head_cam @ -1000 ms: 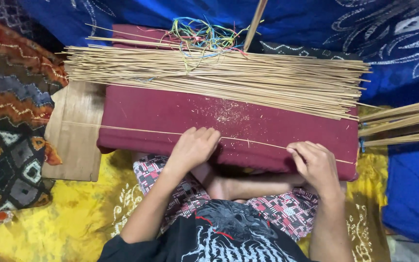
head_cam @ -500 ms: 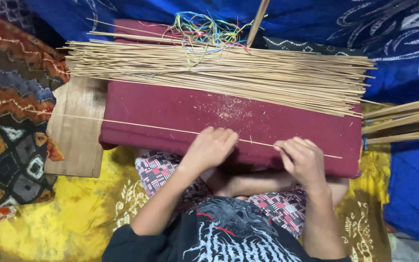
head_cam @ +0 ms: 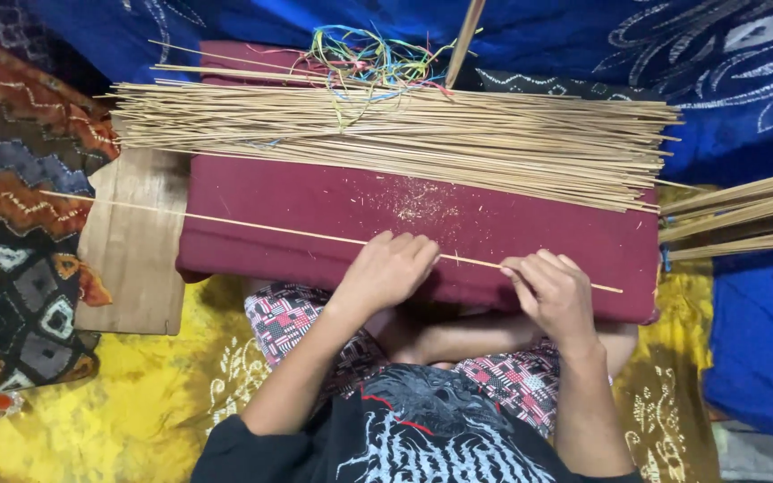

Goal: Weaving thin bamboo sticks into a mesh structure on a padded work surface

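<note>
Since a second ago both hands have slid toward 9 o'clock along the maroon cushion [head_cam: 512, 219], and the single thin stick [head_cam: 252, 226] under them now pokes out further over the wooden board [head_cam: 131, 259] at 9 o'clock. That cushion serves as the surface across the lap. Along its 12 o'clock edge lies the big bundle of sticks [head_cam: 404, 134], with a tangle of coloured threads [head_cam: 373, 64] above it. Left hand [head_cam: 391, 268] lies flat, palm down, pressing the stick; right hand [head_cam: 555, 291] has curled fingers pinching the stick near its 3 o'clock end. Such a slender stick looks liable to snap or roll off the near edge if pressed unevenly
</note>
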